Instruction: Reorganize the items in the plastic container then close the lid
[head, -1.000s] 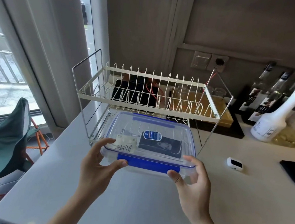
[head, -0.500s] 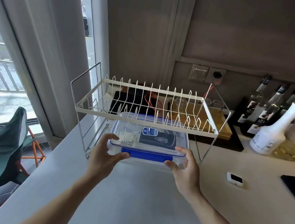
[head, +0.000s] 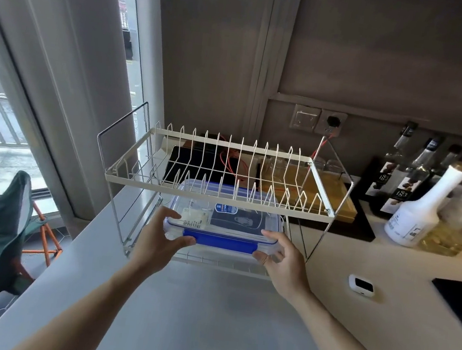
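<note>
The plastic container (head: 224, 226), lid (head: 229, 203) on, is held in the dish rack's (head: 219, 193) lower tier. Its front corners are gripped by the left hand (head: 159, 237) at 9 o'clock and the right hand (head: 286, 260) at 3 o'clock. It is judged rigid, light and smooth.

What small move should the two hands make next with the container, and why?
Probably push the plastic container a little deeper and release. The lid looks closed, both the left hand and right hand grip its front corners, and it sits partly under the rack's upper shelf.
</note>
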